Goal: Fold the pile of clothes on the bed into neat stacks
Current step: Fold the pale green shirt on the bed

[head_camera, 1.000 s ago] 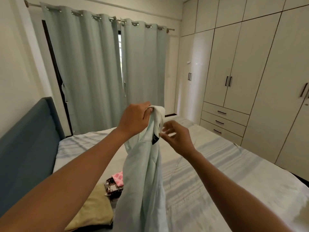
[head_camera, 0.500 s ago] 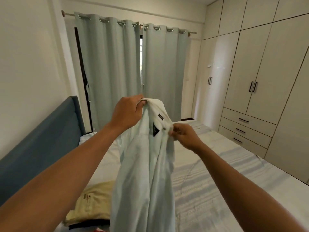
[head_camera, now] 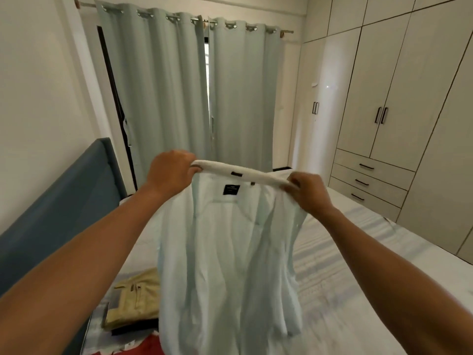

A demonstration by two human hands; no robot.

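- A bedroom: pale grey-green eyelet curtains (head_camera: 166, 98) hang closed at the far wall, and a tall cream wardrobe with drawers (head_camera: 399, 103) fills the right side.
- A bed with a pale striped sheet (head_camera: 358, 272) lies below, its blue padded headboard (head_camera: 64, 201) on the left.
- The light mint-blue collared shirt (head_camera: 230, 257) hangs in the air over the bed, its inner side with a black neck label (head_camera: 231, 189) facing the camera.
- The left grip (head_camera: 171, 172) is curled round one end of the shirt's white collar (head_camera: 245, 173); the right grip (head_camera: 307, 192) pinches the other end.
- Half a second ago the two grips were close together and the collar was bunched; now they are well apart, the collar is drawn straight between them and the shirt body has opened out wide.
- On the bed at lower left, a folded khaki garment (head_camera: 135, 301) lies on a dark one (head_camera: 133, 330), with a red cloth (head_camera: 151, 347) just beside them.
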